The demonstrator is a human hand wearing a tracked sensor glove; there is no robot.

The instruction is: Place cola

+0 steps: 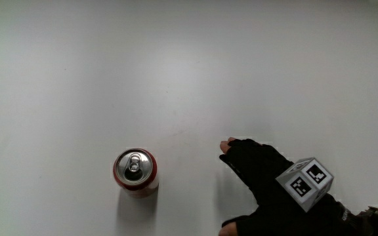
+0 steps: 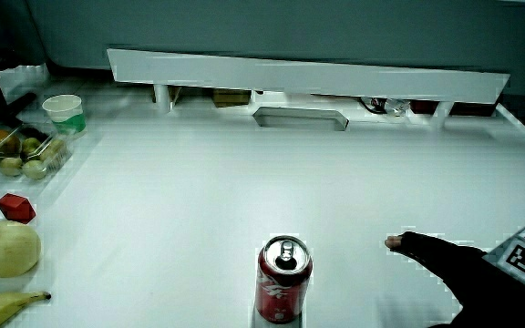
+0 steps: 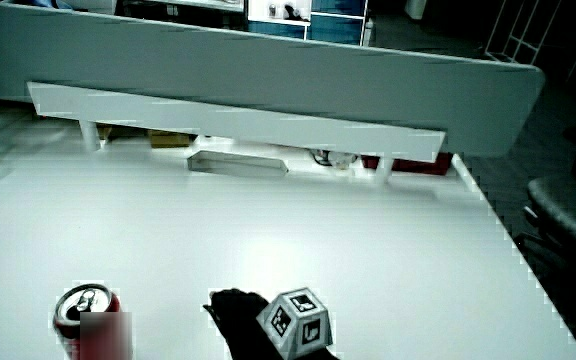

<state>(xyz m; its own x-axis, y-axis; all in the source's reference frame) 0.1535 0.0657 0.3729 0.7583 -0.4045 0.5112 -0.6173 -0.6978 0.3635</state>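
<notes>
A red aluminium cola can (image 1: 136, 172) with a silver lid and pull-tab stands upright on the bare white table (image 1: 176, 72), well apart from every other object; both side views show it as well (image 2: 283, 281) (image 3: 86, 320). The hand in the black glove (image 1: 262, 172) lies beside the can, clear of it and not touching, with its fingers extended flat and loose toward the can, holding nothing (the small patterned cube (image 1: 305, 183) sits on the back of the glove). The forearm runs off toward the person. In a side view, a pale yellow pear (image 2: 5, 249), a yellow banana (image 2: 7, 307), a small red block (image 2: 15, 208) and a white paper cup with a green band (image 2: 64, 114) sit near the table's edge, all well apart from the can. A low white partition (image 2: 308, 75) stands farther from the person than the can.
</notes>
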